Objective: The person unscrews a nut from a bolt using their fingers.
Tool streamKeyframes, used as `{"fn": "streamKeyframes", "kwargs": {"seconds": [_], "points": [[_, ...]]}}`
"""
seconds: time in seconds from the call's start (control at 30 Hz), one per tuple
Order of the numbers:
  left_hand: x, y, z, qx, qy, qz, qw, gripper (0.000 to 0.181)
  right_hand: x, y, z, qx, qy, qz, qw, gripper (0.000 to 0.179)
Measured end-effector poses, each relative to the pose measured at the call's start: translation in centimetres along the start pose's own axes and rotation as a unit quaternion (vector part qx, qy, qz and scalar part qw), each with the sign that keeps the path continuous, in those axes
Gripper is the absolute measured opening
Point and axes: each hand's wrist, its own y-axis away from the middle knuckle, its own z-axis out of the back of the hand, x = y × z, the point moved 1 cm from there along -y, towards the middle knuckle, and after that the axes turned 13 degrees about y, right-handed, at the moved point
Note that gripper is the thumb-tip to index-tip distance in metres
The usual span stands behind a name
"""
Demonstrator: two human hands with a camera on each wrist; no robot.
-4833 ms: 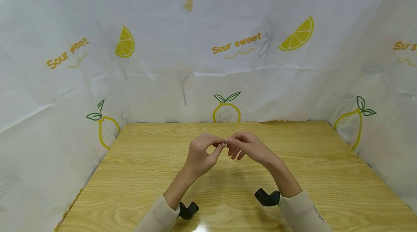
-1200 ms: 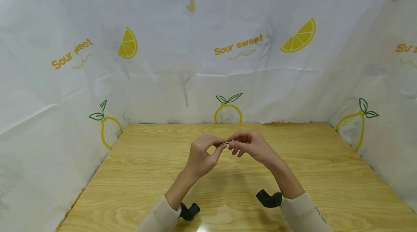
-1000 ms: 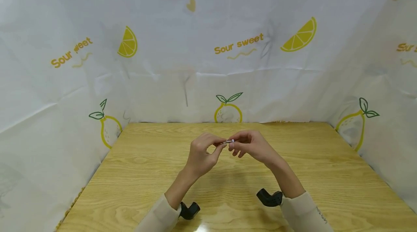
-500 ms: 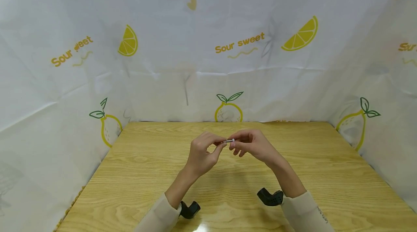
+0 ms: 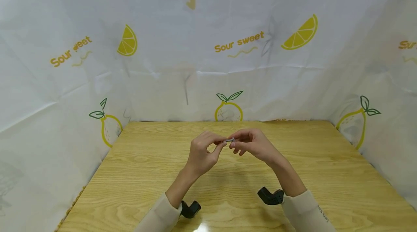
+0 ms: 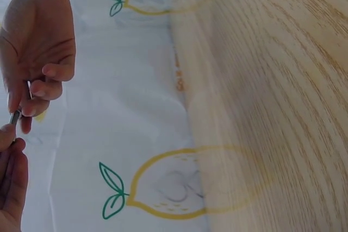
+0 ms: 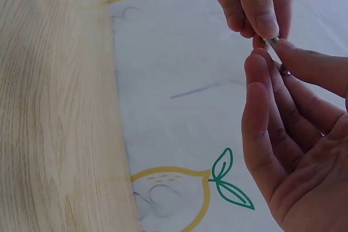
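Observation:
A small silver metal bolt is held level between my hands above the table, its wider head towards the right. My left hand pinches the bolt's left end with thumb and forefinger, covering that end. Thumb and fingers of my right hand pinch it near the head, and the other fingers curl loosely below. In the right wrist view a short ridged stretch of the bolt shows at the left fingertips. Only a sliver of the bolt appears in the left wrist view; whether a nut sits on it I cannot tell.
Beneath the hands lies a wood-grain table. A white cloth printed with lemons encloses it at the back and both sides. Black wrist camera mounts stick out from both cream sleeves.
Compared with the earliest frame, my right fingers have shifted slightly right, and more of the bolt shows between the hands. My left hand keeps its pinch almost in place.

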Motion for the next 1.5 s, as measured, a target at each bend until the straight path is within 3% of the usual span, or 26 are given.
{"fn": "streamKeyframes", "kwargs": {"seconds": [1.5], "points": [[0.24,0.14,0.02,-0.001,-0.004,-0.009,1.0000,0.011,0.08,-0.19,0.03,-0.007,0.008,-0.016,0.9998,0.029]]}}
